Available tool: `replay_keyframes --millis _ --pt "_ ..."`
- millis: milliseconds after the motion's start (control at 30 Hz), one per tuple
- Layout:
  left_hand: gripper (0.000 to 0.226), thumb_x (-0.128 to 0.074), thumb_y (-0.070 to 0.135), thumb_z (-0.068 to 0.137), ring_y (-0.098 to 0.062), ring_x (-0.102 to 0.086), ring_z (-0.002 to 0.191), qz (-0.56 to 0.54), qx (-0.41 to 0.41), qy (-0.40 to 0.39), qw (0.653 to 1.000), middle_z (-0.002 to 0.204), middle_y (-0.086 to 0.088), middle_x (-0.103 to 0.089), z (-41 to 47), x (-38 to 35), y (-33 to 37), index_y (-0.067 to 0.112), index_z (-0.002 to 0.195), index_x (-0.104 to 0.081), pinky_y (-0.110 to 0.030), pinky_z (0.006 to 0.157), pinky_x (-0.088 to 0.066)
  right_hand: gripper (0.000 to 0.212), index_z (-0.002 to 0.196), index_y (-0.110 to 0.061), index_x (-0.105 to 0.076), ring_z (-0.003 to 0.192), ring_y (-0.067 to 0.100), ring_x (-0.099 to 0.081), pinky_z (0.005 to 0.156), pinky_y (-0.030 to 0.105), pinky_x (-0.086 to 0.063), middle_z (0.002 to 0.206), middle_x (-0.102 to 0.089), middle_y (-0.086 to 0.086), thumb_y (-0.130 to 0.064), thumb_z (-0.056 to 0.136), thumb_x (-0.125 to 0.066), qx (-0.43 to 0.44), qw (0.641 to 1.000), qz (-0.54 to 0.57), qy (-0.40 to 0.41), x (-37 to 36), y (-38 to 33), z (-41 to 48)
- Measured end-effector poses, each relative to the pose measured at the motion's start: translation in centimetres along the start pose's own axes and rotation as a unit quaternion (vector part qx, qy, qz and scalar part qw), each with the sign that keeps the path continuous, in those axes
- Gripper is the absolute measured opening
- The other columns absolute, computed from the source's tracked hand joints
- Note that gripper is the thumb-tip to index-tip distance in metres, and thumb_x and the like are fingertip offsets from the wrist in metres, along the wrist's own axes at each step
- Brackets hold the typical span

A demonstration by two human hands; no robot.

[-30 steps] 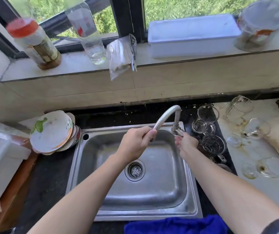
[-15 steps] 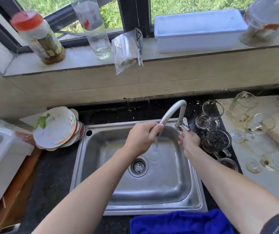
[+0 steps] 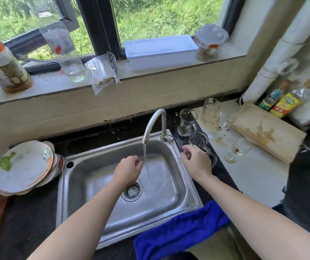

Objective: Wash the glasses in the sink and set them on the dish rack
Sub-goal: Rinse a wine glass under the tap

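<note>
- Left hand [image 3: 128,170] loosely curled, holding nothing, above the sink [image 3: 94,177], just beside water [image 3: 145,152] running from the tap [image 3: 155,119].
- Right hand [image 3: 195,162] loosely curled, empty, over the sink's right rim.
- Glasses [image 3: 197,138] standing on the counter right of the sink, just beside the right hand.
- Blue cloth [image 3: 180,231] draped over the front rim.

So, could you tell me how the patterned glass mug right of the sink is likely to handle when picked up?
The mug is clear glass, so probably stiff and breakable. Its side handle should give a sure hold, though with the tap running, a wet grip might slip. Another glass stands close beside it, so a careless lift could knock them together.
</note>
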State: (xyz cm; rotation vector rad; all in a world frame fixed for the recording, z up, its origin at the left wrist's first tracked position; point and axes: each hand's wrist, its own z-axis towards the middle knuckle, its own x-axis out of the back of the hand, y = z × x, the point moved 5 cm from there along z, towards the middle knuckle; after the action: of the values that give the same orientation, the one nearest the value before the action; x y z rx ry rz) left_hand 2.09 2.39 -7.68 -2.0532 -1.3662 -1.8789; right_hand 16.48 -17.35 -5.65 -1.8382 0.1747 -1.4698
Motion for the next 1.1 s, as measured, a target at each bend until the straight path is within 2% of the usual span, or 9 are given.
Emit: replay_keyframes --millis 133,300,500,600,633,700,800,933,1100 --pt "0.021 -0.05 0.027 0.09 -0.029 -0.058 0.076 0.003 -0.007 -0.042 0.999 0.072 -0.004 -0.063 -1.4 -2.2 1.6 0.018 0.072 -0.056 -0.035 0.065 -0.046 0.039 0.12 -0.02 -0.063 0.106 0.023 -0.056 0.072 0.033 -0.046 0.114 -0.06 0.0 -0.032 0.083 -0.067 0.017 0.99 -0.101 0.095 4.9 3.1 -1.7" --pt "0.02 -0.051 0.025 0.091 -0.024 -0.059 0.083 0.009 -0.019 -0.066 0.998 0.092 -0.007 -0.069 -2.8 -4.4 2.7 0.014 0.093 -0.067 -0.03 0.068 -0.044 0.084 0.146 -0.029 -0.035 0.133 0.026 -0.039 0.099 0.038 -0.041 0.143 -0.045 0.001 -0.059 0.075 -0.069 -0.073 0.978 -0.189 -0.058 5.8 7.2 -1.6" --pt "0.021 -0.049 0.026 0.093 -0.019 -0.053 0.077 0.018 0.021 -0.069 0.997 0.094 -0.005 -0.068 -4.3 -5.7 2.0 0.014 0.097 -0.066 -0.029 0.066 -0.039 0.073 0.134 -0.029 -0.046 0.111 0.025 -0.058 0.078 0.033 -0.043 0.123 -0.062 0.001 -0.054 0.072 -0.075 -0.057 0.979 -0.184 -0.067 5.1 7.9 -0.6" --pt "0.014 -0.049 0.023 0.092 -0.021 -0.054 0.078 0.012 0.041 -0.084 0.996 0.084 -0.002 -0.064 -4.6 -5.4 1.2 0.018 0.085 -0.06 -0.028 0.064 -0.037 0.068 0.126 -0.029 -0.049 0.1 0.024 -0.062 0.068 0.031 -0.038 0.113 -0.067 -0.002 -0.053 0.069 -0.076 -0.07 0.982 -0.168 -0.052 4.4 8.1 -0.3" --pt "0.012 -0.049 0.022 0.091 -0.021 -0.054 0.076 0.012 0.045 -0.083 0.995 0.081 -0.001 -0.062 -4.6 -5.5 1.1 0.019 0.082 -0.056 -0.028 0.064 -0.037 0.067 0.125 -0.029 -0.049 0.097 0.023 -0.063 0.067 0.031 -0.039 0.111 -0.067 -0.003 -0.053 0.068 -0.075 -0.074 0.983 -0.159 -0.051 4.8 7.7 -0.2" --pt "0.012 -0.048 0.022 0.09 -0.02 -0.052 0.074 -0.017 0.117 -0.017 0.993 0.077 0.001 -0.058 -7.5 -5.3 1.9 0.02 0.079 -0.053 -0.028 0.061 -0.035 0.067 0.125 -0.029 -0.05 0.095 0.022 -0.063 0.068 0.03 -0.041 0.108 -0.067 -0.004 -0.055 0.067 -0.073 0.036 0.98 -0.169 -0.097 6.0 5.2 1.1" --pt "0.015 -0.048 0.022 0.089 -0.02 -0.051 0.072 -0.012 0.124 -0.013 0.992 0.07 0.004 -0.054 -7.7 -5.7 0.7 0.018 0.077 -0.055 -0.028 0.057 -0.033 0.063 0.119 -0.033 -0.052 0.093 0.02 -0.063 0.071 0.03 -0.045 0.104 -0.067 -0.009 -0.059 0.065 -0.072 0.063 0.981 -0.142 -0.114 5.3 3.3 0.8" --pt "0.015 -0.051 0.022 0.087 -0.025 -0.056 0.076 -0.034 0.144 -0.017 0.989 0.075 -0.001 -0.061 -8.0 -5.5 -0.1 0.015 0.081 -0.062 -0.036 0.068 -0.048 0.062 0.112 -0.031 -0.055 0.088 0.014 -0.062 0.08 0.036 -0.052 0.095 -0.064 -0.013 -0.061 0.06 -0.074 0.058 0.981 -0.055 -0.176 3.0 0.8 0.6" --pt "0.021 -0.056 0.027 0.088 -0.032 -0.062 0.091 -0.075 0.181 -0.007 0.981 0.09 -0.013 -0.068 -8.8 -5.3 -4.3 0.009 0.094 -0.066 -0.039 0.078 -0.05 0.069 0.116 -0.026 -0.056 0.091 0.013 -0.061 0.08 0.035 -0.052 0.099 -0.062 -0.01 -0.058 0.059 -0.079 0.032 0.962 -0.015 -0.271 -4.0 -3.3 0.5"
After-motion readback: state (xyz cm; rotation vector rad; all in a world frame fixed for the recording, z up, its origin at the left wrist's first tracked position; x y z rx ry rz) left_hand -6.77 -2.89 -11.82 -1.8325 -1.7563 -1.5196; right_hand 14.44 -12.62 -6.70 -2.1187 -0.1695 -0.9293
